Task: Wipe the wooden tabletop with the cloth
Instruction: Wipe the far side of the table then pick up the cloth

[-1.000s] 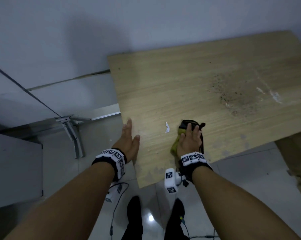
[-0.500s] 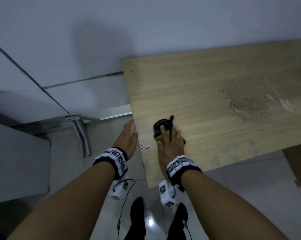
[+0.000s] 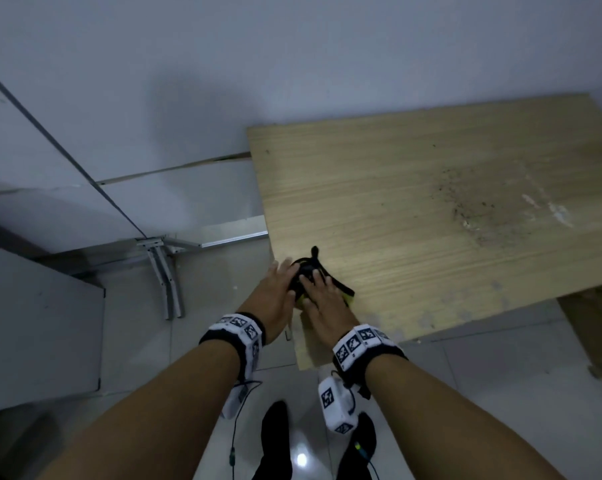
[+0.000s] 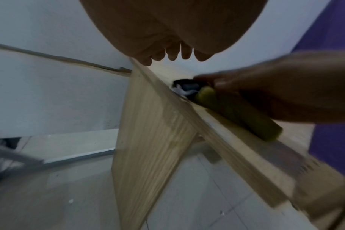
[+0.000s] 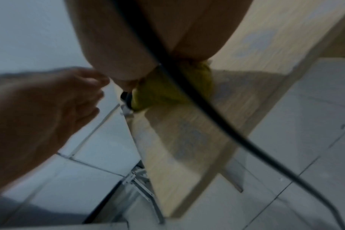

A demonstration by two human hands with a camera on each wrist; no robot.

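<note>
Right hand (image 3: 322,299) flat on cloth (image 3: 308,271), fingers straight, pressing it onto wooden tabletop (image 3: 413,209) at near left edge. Cloth bunched, black with yellow-green part showing under palm; white scrap (image 4: 179,91) sits against cloth at table edge. Left hand (image 3: 275,289) just off left edge of tabletop, fingers extended and relaxed, fingertips beside cloth; contact with cloth cannot be told. Dark speckled stain (image 3: 476,216) and white smears (image 3: 556,213) farther right on tabletop, well apart from cloth. Tiled floor (image 3: 206,292) below.
</note>
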